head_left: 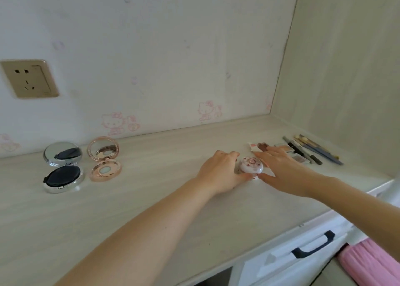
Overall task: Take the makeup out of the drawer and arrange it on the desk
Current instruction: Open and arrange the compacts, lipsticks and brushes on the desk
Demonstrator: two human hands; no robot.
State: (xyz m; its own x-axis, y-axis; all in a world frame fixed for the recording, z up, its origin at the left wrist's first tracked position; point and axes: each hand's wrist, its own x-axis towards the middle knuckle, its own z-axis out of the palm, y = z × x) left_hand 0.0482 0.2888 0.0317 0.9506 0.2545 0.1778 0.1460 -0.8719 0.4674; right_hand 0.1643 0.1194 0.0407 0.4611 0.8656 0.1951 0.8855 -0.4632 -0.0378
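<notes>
Round compact (pixel 251 165): white lid with a pink pattern, closed, on the table (pixel 151 199), right of centre.
Left hand (pixel 218 171): fingers curled round the compact's left side.
Right hand (pixel 281 168): fingers spread, touching its right side.
Far right: brushes and pencils (pixel 313 150) laid side by side.
Far left: silver compact (pixel 62 166) and rose-gold compact (pixel 105 158), both open.
Near right: white drawer (pixel 303 249).

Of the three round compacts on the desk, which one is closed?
The small white floral compact between the left hand and right hand. The silver compact and rose-gold compact at far left both stand open, lids up.
</notes>
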